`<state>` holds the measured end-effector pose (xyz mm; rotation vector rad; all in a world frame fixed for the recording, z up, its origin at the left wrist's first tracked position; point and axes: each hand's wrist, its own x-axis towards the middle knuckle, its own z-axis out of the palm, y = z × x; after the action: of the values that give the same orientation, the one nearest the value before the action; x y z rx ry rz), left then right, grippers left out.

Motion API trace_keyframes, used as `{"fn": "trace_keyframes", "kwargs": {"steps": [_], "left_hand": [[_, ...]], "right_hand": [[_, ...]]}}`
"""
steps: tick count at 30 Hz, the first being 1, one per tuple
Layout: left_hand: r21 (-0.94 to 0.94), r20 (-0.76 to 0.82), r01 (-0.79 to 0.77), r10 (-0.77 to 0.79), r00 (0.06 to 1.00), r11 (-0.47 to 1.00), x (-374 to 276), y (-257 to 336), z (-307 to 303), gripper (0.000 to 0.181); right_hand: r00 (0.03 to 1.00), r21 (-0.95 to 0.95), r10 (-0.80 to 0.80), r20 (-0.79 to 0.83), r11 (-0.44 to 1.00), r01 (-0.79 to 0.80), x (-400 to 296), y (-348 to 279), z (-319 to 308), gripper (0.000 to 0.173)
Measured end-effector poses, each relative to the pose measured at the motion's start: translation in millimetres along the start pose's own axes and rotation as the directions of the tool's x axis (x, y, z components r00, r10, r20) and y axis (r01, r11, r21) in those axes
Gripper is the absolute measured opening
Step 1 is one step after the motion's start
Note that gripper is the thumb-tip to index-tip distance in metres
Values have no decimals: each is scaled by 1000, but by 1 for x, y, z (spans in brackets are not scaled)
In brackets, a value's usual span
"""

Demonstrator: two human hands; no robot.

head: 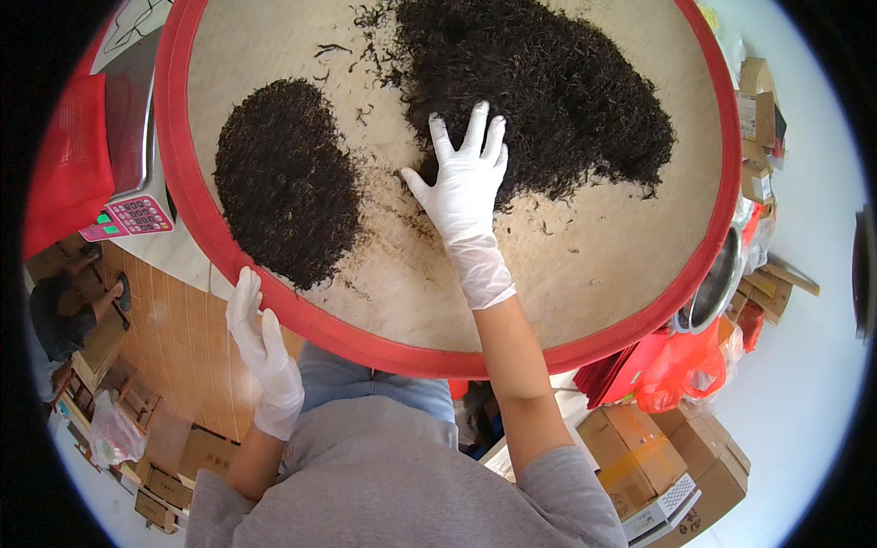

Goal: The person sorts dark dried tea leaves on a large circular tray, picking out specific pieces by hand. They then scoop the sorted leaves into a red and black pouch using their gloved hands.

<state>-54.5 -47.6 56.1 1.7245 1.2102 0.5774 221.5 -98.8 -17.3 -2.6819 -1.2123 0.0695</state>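
Observation:
A large round tray with a red fabric rim (pixel 716 103) and a beige surface lies before me. Dark, dry, twisted leaves, like loose tea, form a big pile (pixel 548 89) at its far middle and right, and a smaller oval pile (pixel 288 181) at its left. My right hand (pixel 462 171), in a white glove, rests with spread fingers at the near edge of the big pile, palm down. Beside the rim at the near left, my left hand (pixel 267 349), also gloved in white, is raised with its fingers apart and nothing in it. Leaf crumbs (pixel 404 219) lie between the piles.
A digital scale (pixel 137 212) and a red bag (pixel 65 157) are left of the tray. At the right are a metal bowl (pixel 716 281), a red plastic bag (pixel 678 370) and cardboard boxes (pixel 634 452). A person (pixel 62 308) sits at the far left.

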Motion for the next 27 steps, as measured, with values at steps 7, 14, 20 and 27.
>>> {"fn": "trace_keyframes", "kwargs": {"steps": [7,14,20,27], "left_hand": [[-61,36,-27,29,999,998,7,2,2,42],[-4,110,-91,91,990,996,12,-11,10,38],[111,213,-316,288,934,942,25,-17,29,39],[116,214,-408,379,901,906,23,-21,32,39]], "right_hand": [[995,171,-85,42,982,77,-88,20,1,59],[967,495,243,-70,850,-178,-114,51,-38,40],[935,496,203,-291,867,-34,-30,28,-28,30],[929,263,-231,-288,914,309,103,-76,34,38]]}}
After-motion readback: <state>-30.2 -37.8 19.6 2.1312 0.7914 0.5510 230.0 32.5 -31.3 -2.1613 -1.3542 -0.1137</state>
